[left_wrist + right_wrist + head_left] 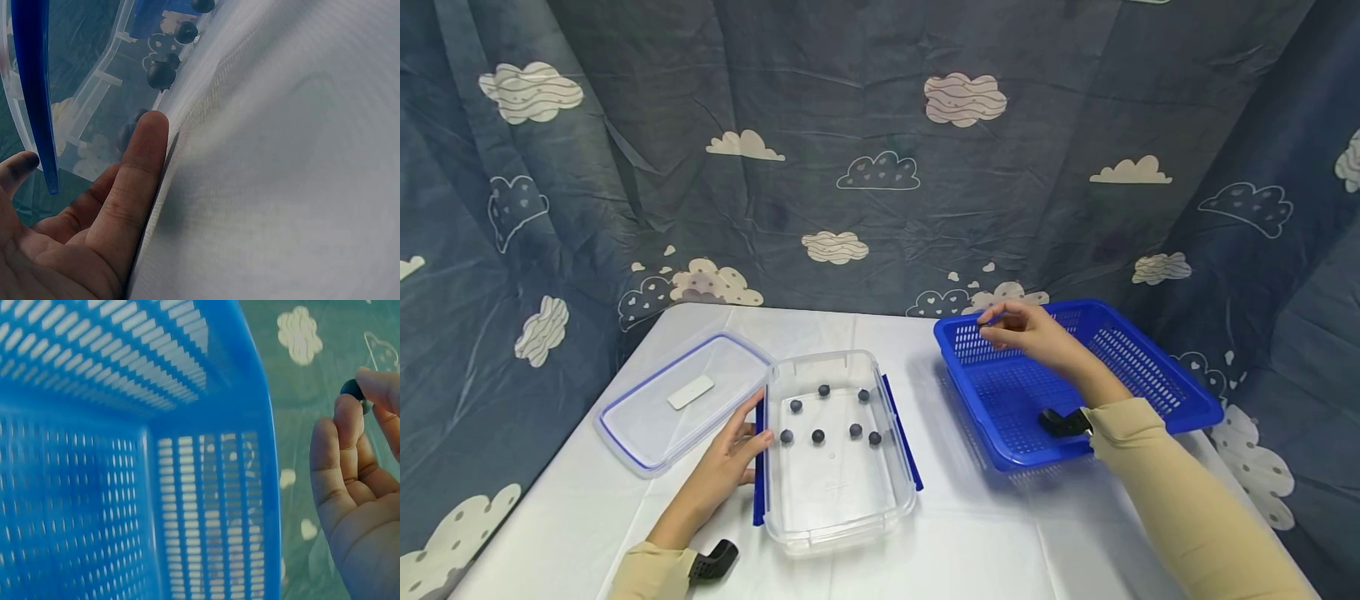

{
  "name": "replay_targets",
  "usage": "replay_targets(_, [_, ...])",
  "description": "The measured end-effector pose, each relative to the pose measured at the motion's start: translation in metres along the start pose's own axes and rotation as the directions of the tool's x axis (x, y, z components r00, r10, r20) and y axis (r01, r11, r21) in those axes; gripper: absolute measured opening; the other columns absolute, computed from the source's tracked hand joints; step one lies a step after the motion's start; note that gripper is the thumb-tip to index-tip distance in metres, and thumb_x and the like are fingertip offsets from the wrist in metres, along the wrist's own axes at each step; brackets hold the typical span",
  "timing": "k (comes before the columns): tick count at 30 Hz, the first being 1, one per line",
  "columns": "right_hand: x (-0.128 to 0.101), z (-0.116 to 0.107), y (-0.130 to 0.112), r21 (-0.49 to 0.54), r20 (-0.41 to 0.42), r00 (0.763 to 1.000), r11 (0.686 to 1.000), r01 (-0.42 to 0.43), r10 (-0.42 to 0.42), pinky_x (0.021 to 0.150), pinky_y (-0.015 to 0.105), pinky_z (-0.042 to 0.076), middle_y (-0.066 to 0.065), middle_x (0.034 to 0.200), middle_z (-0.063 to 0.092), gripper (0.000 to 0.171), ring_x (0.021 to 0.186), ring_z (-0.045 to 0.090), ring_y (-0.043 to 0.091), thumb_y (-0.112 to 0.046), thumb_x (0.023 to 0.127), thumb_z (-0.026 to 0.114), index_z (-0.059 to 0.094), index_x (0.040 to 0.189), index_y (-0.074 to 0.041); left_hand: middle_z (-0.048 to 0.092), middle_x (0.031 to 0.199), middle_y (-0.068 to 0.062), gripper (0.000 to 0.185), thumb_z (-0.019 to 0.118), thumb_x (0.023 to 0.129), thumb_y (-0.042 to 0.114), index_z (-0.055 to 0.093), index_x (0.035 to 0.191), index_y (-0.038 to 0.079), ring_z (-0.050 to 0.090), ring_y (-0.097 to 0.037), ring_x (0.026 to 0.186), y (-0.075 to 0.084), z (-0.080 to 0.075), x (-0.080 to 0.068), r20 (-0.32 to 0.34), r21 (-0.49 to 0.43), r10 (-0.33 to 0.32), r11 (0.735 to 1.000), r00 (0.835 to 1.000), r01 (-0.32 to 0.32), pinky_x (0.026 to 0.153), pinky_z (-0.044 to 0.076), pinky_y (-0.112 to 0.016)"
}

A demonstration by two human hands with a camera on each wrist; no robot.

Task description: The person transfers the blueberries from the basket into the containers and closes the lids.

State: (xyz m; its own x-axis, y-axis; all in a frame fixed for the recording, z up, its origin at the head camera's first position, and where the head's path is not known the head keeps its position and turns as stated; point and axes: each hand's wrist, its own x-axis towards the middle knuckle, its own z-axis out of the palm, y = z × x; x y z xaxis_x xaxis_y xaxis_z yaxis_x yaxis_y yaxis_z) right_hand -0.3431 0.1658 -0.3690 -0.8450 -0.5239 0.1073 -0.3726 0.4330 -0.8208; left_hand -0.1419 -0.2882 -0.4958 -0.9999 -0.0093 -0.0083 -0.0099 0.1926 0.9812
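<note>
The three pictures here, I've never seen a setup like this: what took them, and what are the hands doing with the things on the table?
No machine here: a person works with bare hands and wears three cameras, one on the head and one on each wrist.

The head view looks down at a table under a white cloth. On it lie a clear lid, a clear plastic container with blue clips and seven small dark balls inside, possibly blueberries, and a blue slotted basket.

The left hand rests with straight fingers against the container's left side; the left wrist view shows this from close up.

The right hand is above the basket's far left corner. The right wrist view shows its fingers pinching one more dark ball.
</note>
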Motion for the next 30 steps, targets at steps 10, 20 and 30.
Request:
replay_targets(10, [0.004,0.024,-0.014,0.065,0.067,0.997,0.997,0.038,-0.043,0.085,0.029,0.061,0.018,0.11,0.072,0.025,0.093,0.07,0.019,-0.014,0.107,0.068,0.065,0.127,0.0,0.053,0.138,-0.031,0.071,0.059,0.11,0.023,0.025,0.171,0.035,0.065,-0.027,0.107,-0.001,-0.001,0.0,0.001,0.002,0.003,1.0,1.0,-0.003,0.077,0.066,-0.035])
replay_targets(20, [0.01,0.052,-0.024,0.122,0.137,0.988,0.991,0.048,-0.065,0.087,0.032,0.063,0.009,0.106,0.072,0.022,0.094,0.07,0.019,-0.015,0.105,0.071,0.067,0.124,-0.004,0.051,0.138,-0.032,0.073,0.061,0.11,0.024,0.024,0.172,0.032,0.066,-0.027,0.105,-0.002,0.0,0.001,0.007,-0.008,0.009,1.0,1.0,-0.009,0.075,0.066,-0.035])
replay_targets(30, [0.014,0.064,-0.037,0.105,0.188,0.981,0.994,0.03,-0.05,0.089,0.043,0.063,0.007,0.105,0.071,0.02,0.09,0.068,0.019,-0.015,0.104,0.072,0.07,0.121,-0.005,0.052,0.137,-0.032,0.072,0.06,0.11,0.023,0.024,0.172,0.032,0.067,-0.027,0.103,-0.003,-0.001,0.001,0.008,-0.005,0.011,1.0,1.0,-0.011,0.075,0.066,-0.036])
